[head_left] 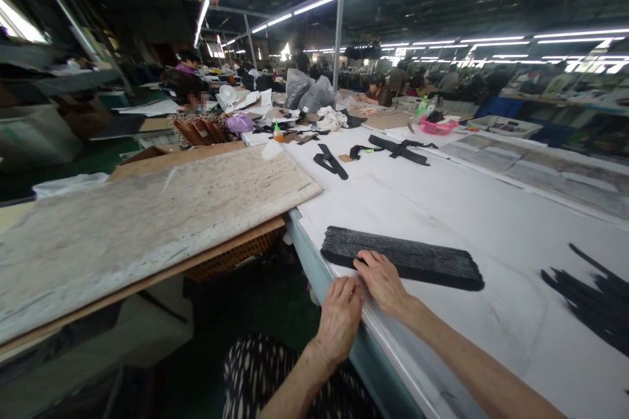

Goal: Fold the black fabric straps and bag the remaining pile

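A long, flat bundle of black fabric strips (422,258) lies on the white tabletop, its strips packed side by side. My right hand (383,281) is at the bundle's near edge, left of its middle, with bent fingers closed on the strips there. Just left of it, over the table's edge, my left hand (340,314) has its fingers curled together. Whatever may be between those left fingers is hidden. The two hands almost touch. At the right side, a loose pile of black strips (594,301) rests on the same table.
A worn pale board (162,209) extends to the left, with a gap before the table. Farther back lie black strips (400,149), an orange-tipped bottle (278,133), a pink basket (437,124) and grey plastic bags (309,91). A person (189,95) sits beyond the board.
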Available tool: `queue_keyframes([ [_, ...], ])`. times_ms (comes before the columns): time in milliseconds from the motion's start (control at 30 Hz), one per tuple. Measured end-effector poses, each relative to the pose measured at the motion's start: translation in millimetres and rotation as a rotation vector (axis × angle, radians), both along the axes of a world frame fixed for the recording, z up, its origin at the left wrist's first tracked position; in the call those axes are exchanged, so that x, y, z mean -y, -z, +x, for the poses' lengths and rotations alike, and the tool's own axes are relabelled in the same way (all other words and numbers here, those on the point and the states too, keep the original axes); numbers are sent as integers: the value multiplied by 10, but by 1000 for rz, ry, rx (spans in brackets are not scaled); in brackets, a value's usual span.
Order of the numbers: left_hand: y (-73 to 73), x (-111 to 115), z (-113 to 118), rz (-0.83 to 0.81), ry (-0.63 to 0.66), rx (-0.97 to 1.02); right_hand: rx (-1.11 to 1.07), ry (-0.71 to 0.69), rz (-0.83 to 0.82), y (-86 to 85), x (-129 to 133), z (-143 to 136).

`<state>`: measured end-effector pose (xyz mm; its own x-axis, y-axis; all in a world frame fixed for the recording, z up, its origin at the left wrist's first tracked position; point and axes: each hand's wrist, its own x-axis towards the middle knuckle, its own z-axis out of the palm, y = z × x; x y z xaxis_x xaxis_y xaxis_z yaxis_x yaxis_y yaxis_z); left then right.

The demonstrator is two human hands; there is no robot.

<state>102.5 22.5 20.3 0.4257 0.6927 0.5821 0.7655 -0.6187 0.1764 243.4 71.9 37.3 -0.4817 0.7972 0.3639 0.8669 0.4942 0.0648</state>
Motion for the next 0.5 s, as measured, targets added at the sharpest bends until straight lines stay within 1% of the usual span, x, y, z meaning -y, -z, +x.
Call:
queue_keyframes([
  [133,-5,5,-85,11,-8,-16,-81,-196,92,74,-52,53],
  [200,11,-16,-135,29,-20,-39,-106,-268,134,94,-70,82],
  [267,26,-42,-163,41,-33,-73,-103,-295,151,95,-86,107],
  [367,40,-69,-161,53,-46,-112,-41,-318,159,94,-110,136],
  [433,43,-68,-149,56,-49,-121,1,-337,161,110,-123,150],
  [500,39,-51,-143,60,-46,-118,-10,-335,139,136,-133,158],
])
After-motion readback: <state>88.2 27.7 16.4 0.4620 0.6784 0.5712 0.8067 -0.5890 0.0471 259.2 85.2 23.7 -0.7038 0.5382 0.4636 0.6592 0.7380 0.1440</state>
